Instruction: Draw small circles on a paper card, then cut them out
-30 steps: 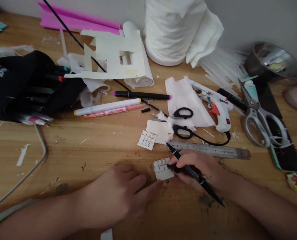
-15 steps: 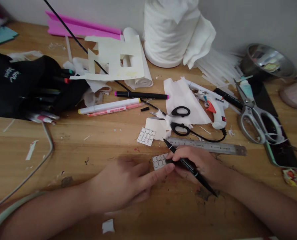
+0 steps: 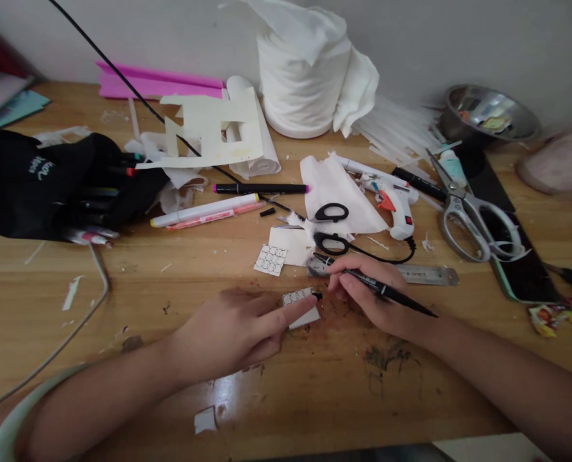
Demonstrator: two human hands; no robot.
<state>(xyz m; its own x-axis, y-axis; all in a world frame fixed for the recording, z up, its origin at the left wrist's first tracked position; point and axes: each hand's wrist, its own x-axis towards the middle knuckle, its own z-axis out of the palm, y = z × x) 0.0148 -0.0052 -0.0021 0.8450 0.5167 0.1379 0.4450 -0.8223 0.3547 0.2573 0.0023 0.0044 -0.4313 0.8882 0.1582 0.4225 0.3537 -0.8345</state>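
My right hand [image 3: 370, 282] grips a black marker pen [image 3: 411, 304], its bare tip pointing up and left above the end of a steel ruler [image 3: 430, 276]. My left hand [image 3: 238, 321] stretches its index finger over a small white card with drawn circles [image 3: 293, 298], the other fingers curled beneath. At that fingertip sits a small black piece [image 3: 317, 296], too small to name. The card's lower part is blank. Just behind lies a second circle-patterned card [image 3: 271, 260], beside a plain cream paper piece [image 3: 290, 245].
Black-handled scissors [image 3: 331, 242], a white glue gun [image 3: 401, 208] and large grey scissors [image 3: 473, 224] lie beyond my hands. Several markers, a black pen case [image 3: 36, 186], a white tissue roll [image 3: 305, 83] and a metal bowl [image 3: 492, 115] stand around. A phone [image 3: 526, 269] lies right.
My right hand has drawn back up and right with the pen, away from the card. More of the card and the black piece at my left fingertip now show. The view has shifted slightly.
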